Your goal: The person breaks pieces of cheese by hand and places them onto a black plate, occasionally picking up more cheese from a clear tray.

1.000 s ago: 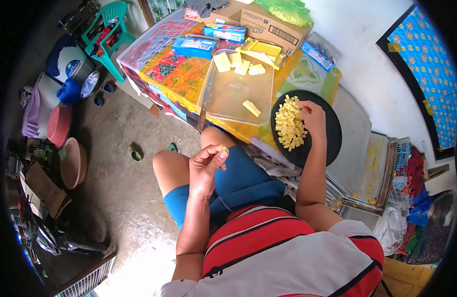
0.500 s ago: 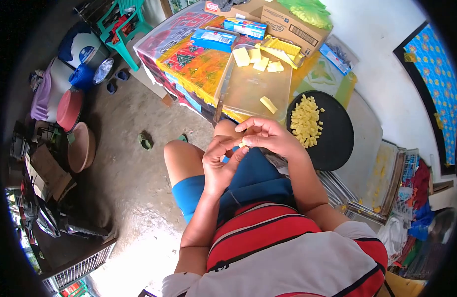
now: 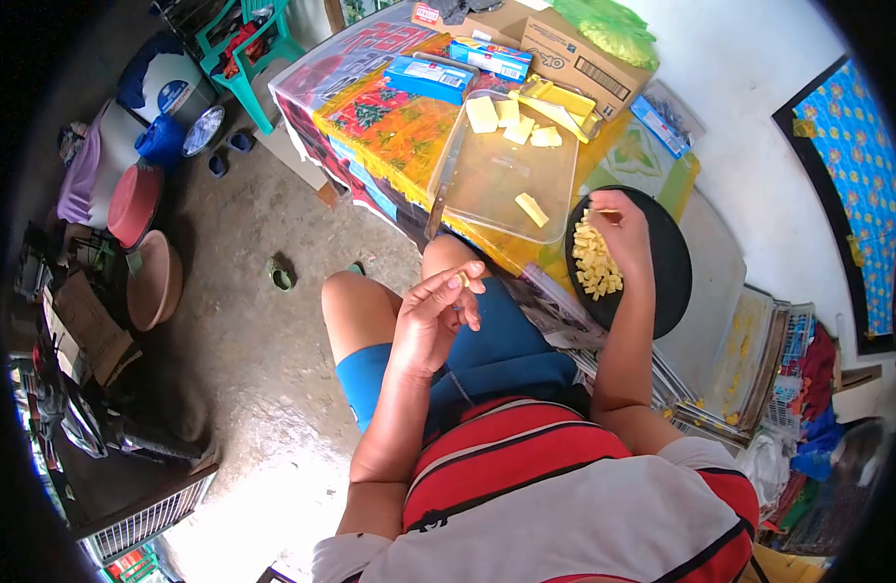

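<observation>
My left hand [image 3: 428,319] is raised above my lap, pinching a small yellow piece [image 3: 461,279] that looks like cheese between thumb and forefinger. Over a round black pan [image 3: 664,262] at the right, my right hand [image 3: 624,237] has its fingers curled together; whatever is between them is hard to make out. Beneath it lies a pile of small yellow cheese cubes [image 3: 595,265]. A clear plastic tray [image 3: 491,185] on the table holds several thicker cheese slabs [image 3: 483,115] at its far end and one cheese stick [image 3: 531,209] nearer me. A knife [image 3: 436,209] rests along the tray's left edge.
Blue boxes [image 3: 428,78], a yellow wrapper or container [image 3: 564,102] and a cardboard box [image 3: 584,63] stand behind the tray. A green plastic bag [image 3: 613,34] tops the cardboard. Metal racks [image 3: 734,360] lean at the right. Basins [image 3: 154,282] stand on the floor at left.
My right hand has left my left hand and moved right, over the cubes in the pan. My left hand stays above my lap, still pinching a yellow piece.
</observation>
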{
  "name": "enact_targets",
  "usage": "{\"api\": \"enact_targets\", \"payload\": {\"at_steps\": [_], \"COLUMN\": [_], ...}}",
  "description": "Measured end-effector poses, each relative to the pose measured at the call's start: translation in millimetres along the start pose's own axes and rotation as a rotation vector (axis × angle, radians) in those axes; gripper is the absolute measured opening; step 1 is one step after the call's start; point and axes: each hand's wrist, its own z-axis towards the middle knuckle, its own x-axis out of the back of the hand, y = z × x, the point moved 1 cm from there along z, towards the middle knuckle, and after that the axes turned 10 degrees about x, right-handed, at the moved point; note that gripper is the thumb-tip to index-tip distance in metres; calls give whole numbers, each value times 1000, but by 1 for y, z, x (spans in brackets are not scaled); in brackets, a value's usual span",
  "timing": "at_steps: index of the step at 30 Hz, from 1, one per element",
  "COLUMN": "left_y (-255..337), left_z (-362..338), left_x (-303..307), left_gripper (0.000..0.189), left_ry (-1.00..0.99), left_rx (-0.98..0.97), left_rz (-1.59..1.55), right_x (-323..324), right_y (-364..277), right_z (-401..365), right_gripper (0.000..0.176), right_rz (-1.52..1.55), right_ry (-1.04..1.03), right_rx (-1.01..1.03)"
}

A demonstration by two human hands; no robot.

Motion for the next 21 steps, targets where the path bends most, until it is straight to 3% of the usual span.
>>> {"api": "enact_targets", "payload": {"at_steps": [2, 5, 9, 15, 21], "left_y": [-2, -6, -10, -16, -21], "left_z": [2, 5, 9, 10, 12], "left_x": [3, 0, 0, -1, 0], "left_gripper": [34, 35, 34, 25, 21], "left_ry": [-72, -145, -206, -195, -222], "left_rx": [51, 93, 105, 92, 56], "left_rz": [-68, -163, -197, -197, -128], "right_x": [12, 23, 25, 18, 22], "right_y": [17, 41, 44, 35, 20], "right_z": [-2, -8, -11, -7, -5], "right_gripper": [21, 22, 22, 21, 24], "right_rz": [-310, -470, -518, -514, -498], "right_ry": [149, 168, 140, 199, 146], "right_rx": [-4, -70, -133, 54, -23]}}
